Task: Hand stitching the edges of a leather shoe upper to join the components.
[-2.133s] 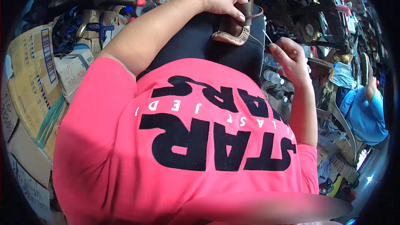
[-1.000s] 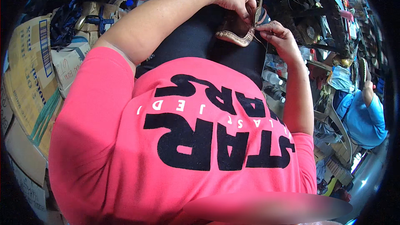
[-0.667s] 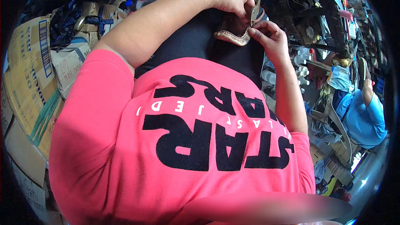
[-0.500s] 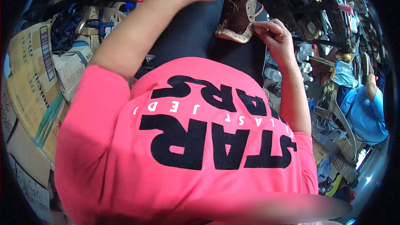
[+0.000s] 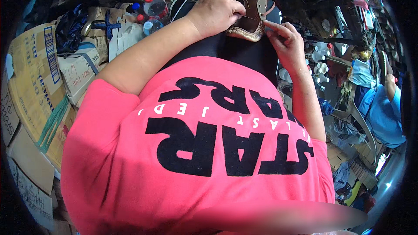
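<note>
An unfinished brown shoe lies over my dark-trousered lap, opening upward. Pale stitches ring its toe edge, and eyelets dot the flap on its right side. My left hand is closed in a pinch beside the shoe's left side, and a thin thread runs from its fingertips toward the stitched edge. Whether a needle is in that pinch is too small to tell. At the right end of the stitching, my right hand pinches the shoe's edge between thumb and forefinger.
Bottles with red and blue caps stand beyond my left forearm. Cardboard boxes are stacked at the left. Small white bottles crowd the right, near a dark cluttered rack. Another person in blue sits at far right.
My left hand has come down and left from the shoe's far end to beside its opening, drawing thread. The bottles on the left show more now. My right hand stays at the edge.
</note>
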A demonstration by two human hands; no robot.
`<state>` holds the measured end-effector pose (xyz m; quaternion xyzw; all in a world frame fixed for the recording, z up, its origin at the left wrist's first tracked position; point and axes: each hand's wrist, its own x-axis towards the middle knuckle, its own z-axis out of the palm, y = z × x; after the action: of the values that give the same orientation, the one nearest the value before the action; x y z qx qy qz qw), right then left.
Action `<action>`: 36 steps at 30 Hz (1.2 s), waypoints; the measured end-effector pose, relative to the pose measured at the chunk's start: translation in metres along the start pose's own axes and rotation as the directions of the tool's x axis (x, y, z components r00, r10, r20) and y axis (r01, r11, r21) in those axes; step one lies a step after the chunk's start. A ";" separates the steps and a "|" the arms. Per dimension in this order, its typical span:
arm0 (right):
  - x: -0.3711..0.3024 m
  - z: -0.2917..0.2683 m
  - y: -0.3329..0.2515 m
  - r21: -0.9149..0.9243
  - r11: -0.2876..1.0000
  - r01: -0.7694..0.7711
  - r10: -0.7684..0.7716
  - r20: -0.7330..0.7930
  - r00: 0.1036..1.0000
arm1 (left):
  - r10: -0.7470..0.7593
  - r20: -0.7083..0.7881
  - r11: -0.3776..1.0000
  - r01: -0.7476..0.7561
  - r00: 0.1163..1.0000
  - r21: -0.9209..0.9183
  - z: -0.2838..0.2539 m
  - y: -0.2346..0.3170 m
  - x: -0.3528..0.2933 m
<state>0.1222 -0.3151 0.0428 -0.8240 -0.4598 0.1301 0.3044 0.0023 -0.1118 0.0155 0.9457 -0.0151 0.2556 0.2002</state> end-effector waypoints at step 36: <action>0.024 -0.007 0.043 0.491 0.842 -0.224 0.056 0.334 0.941 | -0.038 0.312 0.959 0.122 0.949 -0.256 0.019 -0.020 0.023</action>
<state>0.1677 -0.3141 0.0229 -0.7116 -0.3862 0.3982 0.4311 0.0342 -0.0990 0.0047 0.9369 -0.0420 0.0944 0.3340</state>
